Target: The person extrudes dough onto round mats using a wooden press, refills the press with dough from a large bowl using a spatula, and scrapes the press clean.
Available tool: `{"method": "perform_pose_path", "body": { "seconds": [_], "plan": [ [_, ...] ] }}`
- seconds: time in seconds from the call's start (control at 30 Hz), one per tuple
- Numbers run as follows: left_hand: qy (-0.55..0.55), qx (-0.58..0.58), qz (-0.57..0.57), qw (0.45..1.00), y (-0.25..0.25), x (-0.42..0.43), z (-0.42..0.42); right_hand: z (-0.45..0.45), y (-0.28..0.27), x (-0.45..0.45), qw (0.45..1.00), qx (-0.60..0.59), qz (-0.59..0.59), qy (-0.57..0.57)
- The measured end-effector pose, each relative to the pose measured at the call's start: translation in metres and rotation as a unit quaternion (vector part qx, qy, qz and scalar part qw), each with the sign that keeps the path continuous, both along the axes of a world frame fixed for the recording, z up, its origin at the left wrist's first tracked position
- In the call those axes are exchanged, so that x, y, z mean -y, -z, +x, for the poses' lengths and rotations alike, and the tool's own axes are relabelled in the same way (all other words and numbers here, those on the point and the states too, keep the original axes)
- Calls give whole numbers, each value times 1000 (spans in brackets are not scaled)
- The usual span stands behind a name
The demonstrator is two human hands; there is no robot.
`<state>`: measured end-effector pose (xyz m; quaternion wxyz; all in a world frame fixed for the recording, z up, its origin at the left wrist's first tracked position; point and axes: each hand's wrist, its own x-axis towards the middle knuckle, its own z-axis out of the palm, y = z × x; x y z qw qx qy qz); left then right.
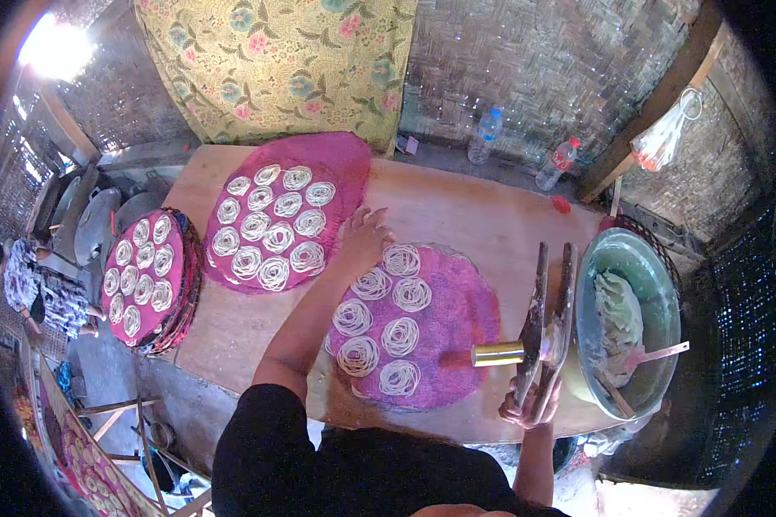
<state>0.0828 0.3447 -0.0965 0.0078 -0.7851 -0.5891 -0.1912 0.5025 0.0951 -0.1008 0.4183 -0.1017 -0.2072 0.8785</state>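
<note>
My left hand rests with its fingers stretched out between two purple mats, just above the top nest of noodle-like dough strands. It holds nothing. My right hand is wrapped around the lower ends of the two wooden handles of a dough press. A brass cylinder juts left from the press, over the right part of the nearer purple mat. Several pale nests lie on that mat's left half. More nests cover the farther purple mat.
A green basin with pale dough and a spatula stands at right. Stacked round trays with nests sit at left. Two bottles stand along the back wall. Another person is at far left.
</note>
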Motion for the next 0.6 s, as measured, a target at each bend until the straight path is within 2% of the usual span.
{"method": "perform_pose_path", "body": {
  "seconds": [0.07,0.27,0.33,0.47,0.57,0.6],
  "plan": [
    [9,4,-37,999,-1,6,-2,-3,-1,-3,1000,6,-4,-2],
    [-18,14,4,1000,8,16,-8,-13,-9,-7,1000,27,6,-5],
    [-38,76,24,996,8,25,-8,-15,-11,-8,999,31,7,-11],
    [-24,28,33,999,29,33,-12,-16,-12,-7,999,34,10,-27],
    [-21,77,15,997,31,31,-12,-16,-14,-3,998,45,28,-32],
    [-5,112,47,993,31,21,-16,-15,-15,-1,998,48,34,-33]
  ]
}}
